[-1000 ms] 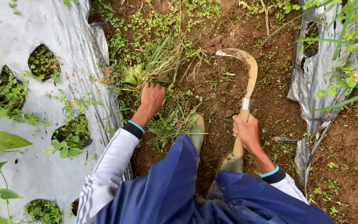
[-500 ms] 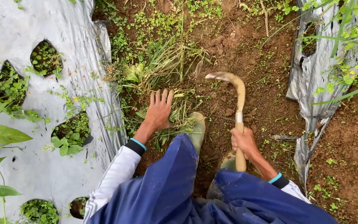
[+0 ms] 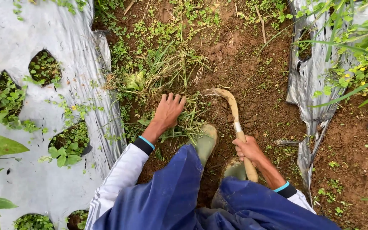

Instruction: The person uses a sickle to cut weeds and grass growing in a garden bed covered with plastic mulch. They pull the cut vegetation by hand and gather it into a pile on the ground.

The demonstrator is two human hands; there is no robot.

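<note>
My left hand (image 3: 169,110) reaches down onto a clump of cut grass and weeds (image 3: 179,123) on the brown soil, fingers curled into it. Just beyond lies a bigger tuft of pulled grass (image 3: 167,70). My right hand (image 3: 247,150) is closed around the wooden handle of a muddy curved sickle (image 3: 231,102), whose blade arcs left and points toward the weeds near my left hand. Two green rubber boots (image 3: 206,140) stand between my hands, below blue trousers.
Silver plastic mulch (image 3: 35,102) with round planting holes and small green plants covers the bed on the left. Another mulch sheet (image 3: 309,76) edges the furrow on the right, with leafy plants and yellow flowers. Low weeds cover the far soil.
My left hand let go of the raised grass tuft, opened, then came down onto the loose weeds. The sickle swung in from the right toward the left, closer to my boots.
</note>
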